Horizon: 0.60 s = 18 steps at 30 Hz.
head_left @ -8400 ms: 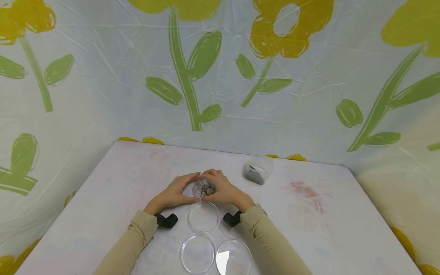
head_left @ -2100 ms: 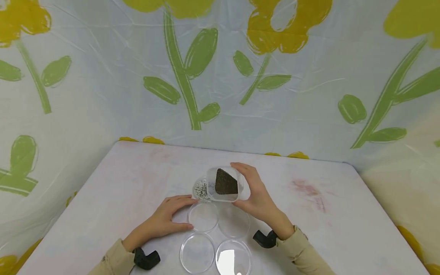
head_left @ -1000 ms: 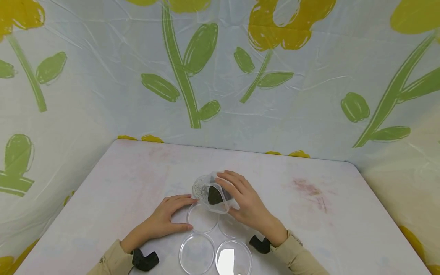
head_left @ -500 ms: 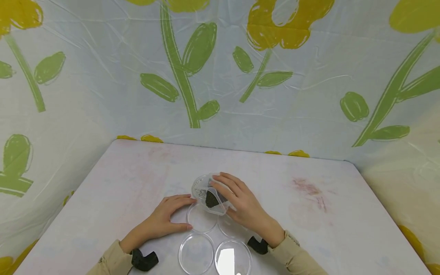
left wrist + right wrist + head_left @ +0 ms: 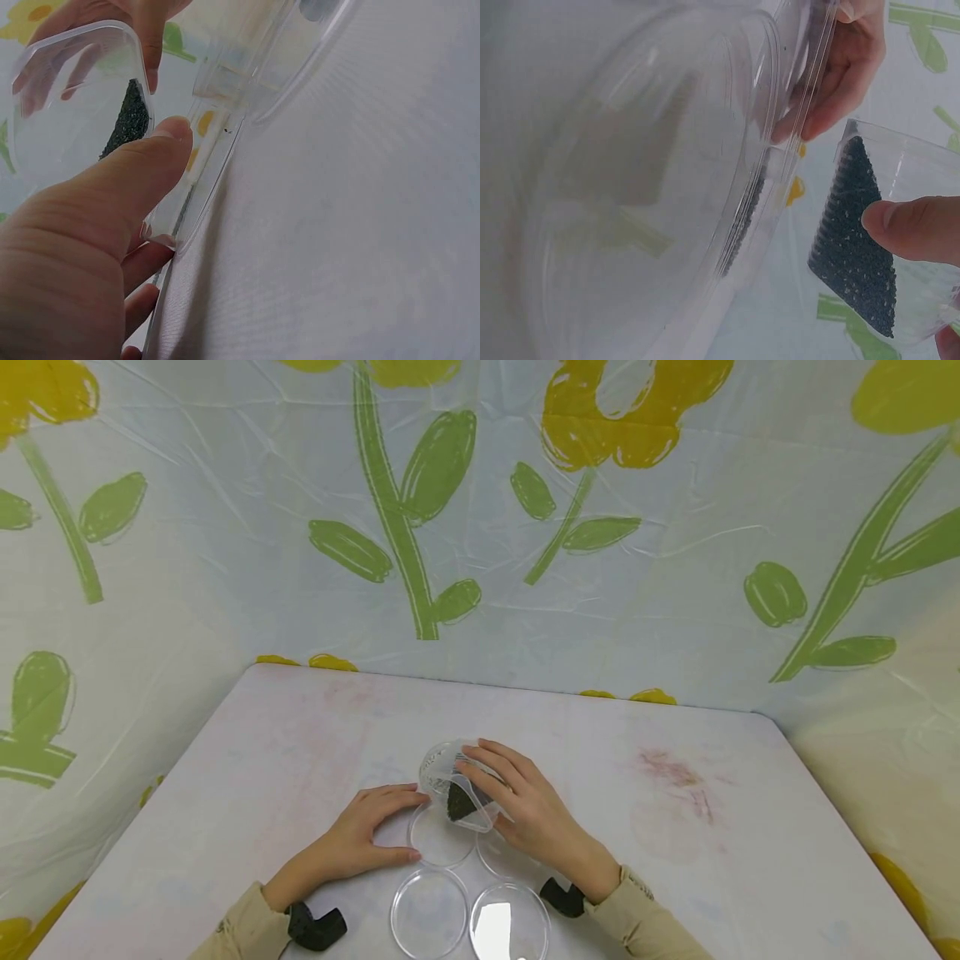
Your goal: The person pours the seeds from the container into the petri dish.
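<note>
My right hand (image 5: 536, 810) holds a clear plastic container (image 5: 922, 150) and tilts it over the petri dishes. Dark granules (image 5: 855, 240) lie banked against one of its walls. Beneath and behind it is the far petri dish (image 5: 431, 764), with pale and dark bits inside, partly hidden. My left hand (image 5: 352, 839) lies on the table, thumb and forefinger spread by the left side of the middle petri dish (image 5: 438, 839). In the left wrist view its thumb (image 5: 161, 146) and fingertips sit near a clear rim. Whether granules are falling cannot be made out.
Nearer stand two clear petri dishes, the front left dish (image 5: 429, 914) and the front right dish (image 5: 510, 927). Another dish (image 5: 506, 860) lies partly under the right hand. A flower-printed curtain (image 5: 480, 568) rises behind the white table (image 5: 315, 743).
The container, earlier standing at the back right, is now in my right hand, lowered and tipped further leftward. My left hand moved from the far dish to the middle one, then stayed still.
</note>
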Tool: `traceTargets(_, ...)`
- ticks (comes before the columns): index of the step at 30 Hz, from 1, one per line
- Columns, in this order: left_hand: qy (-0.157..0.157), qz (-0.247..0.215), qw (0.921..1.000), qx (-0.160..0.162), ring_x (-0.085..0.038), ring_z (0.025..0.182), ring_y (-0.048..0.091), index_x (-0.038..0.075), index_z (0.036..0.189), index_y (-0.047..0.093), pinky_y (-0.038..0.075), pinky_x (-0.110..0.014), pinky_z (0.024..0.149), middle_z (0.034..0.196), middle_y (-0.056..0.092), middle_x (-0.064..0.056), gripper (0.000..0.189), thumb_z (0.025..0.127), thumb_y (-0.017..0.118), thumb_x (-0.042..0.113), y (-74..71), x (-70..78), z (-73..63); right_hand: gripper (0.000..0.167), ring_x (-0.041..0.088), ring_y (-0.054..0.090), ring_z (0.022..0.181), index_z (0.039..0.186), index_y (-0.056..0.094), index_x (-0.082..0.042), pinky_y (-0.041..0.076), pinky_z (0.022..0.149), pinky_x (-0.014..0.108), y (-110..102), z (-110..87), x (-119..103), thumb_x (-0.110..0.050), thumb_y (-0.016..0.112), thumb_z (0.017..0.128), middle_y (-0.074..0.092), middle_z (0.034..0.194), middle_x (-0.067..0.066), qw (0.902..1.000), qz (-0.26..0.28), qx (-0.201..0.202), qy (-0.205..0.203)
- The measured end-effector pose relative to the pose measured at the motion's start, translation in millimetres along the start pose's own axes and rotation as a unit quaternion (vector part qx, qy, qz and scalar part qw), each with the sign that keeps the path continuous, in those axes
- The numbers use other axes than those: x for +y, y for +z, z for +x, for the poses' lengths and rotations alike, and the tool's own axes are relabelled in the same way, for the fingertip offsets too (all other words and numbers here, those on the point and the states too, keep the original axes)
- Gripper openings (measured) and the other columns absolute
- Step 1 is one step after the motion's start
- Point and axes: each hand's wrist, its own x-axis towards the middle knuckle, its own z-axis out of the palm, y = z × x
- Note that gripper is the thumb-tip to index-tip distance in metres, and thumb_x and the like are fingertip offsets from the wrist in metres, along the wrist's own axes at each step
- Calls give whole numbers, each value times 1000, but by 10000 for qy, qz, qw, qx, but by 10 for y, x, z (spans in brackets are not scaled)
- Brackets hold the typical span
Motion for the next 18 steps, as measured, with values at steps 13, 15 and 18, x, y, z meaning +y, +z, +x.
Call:
traceTargets(13, 63, -51, 10000, 15, -20, 133, 48, 28, 138, 57, 33, -47, 102, 141, 55, 5, 67, 79, 80, 47, 2, -17, -3, 85, 38, 47, 131, 141, 52, -1, 40, 108, 42, 11, 19, -2, 20, 57, 59, 52, 141, 18, 9998, -110, 128, -75)
traceTargets(15, 19, -69, 10000, -10, -20, 133, 47, 28, 139, 56, 32, -47, 103, 142, 55, 6, 67, 79, 80, 47, -2, -14, -2, 84, 38, 48, 131, 140, 52, 0, 39, 108, 43, 14, 18, 3, 20, 57, 59, 52, 141, 18, 9998, -108, 137, -82)
traceTargets(18, -42, -85, 9999, -51, -20, 134, 47, 28, 139, 56, 32, -47, 104, 142, 54, 6, 68, 79, 80, 48, -5, -9, 0, 83, 38, 48, 131, 140, 52, 0, 39, 108, 43, 18, 16, 9, 20, 58, 59, 53, 141, 18, 9998, -104, 144, -80)
